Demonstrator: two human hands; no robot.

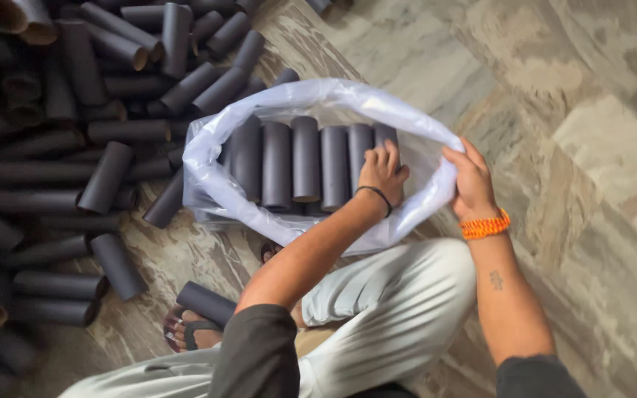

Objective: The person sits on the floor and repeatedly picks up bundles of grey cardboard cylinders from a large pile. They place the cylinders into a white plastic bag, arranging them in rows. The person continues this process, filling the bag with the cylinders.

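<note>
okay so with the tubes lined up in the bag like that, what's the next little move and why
Probably press the last tube snug against the row. The left hand rests on that end of the row inside the bag, while the right hand holds the rim open. After that, the loose tube by the foot looks nearest to pick up.

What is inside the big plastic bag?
The clear plastic bag holds a row of dark cardboard tubes lying side by side. The left hand covers one tube's end; anything beneath the row is hidden.
</note>
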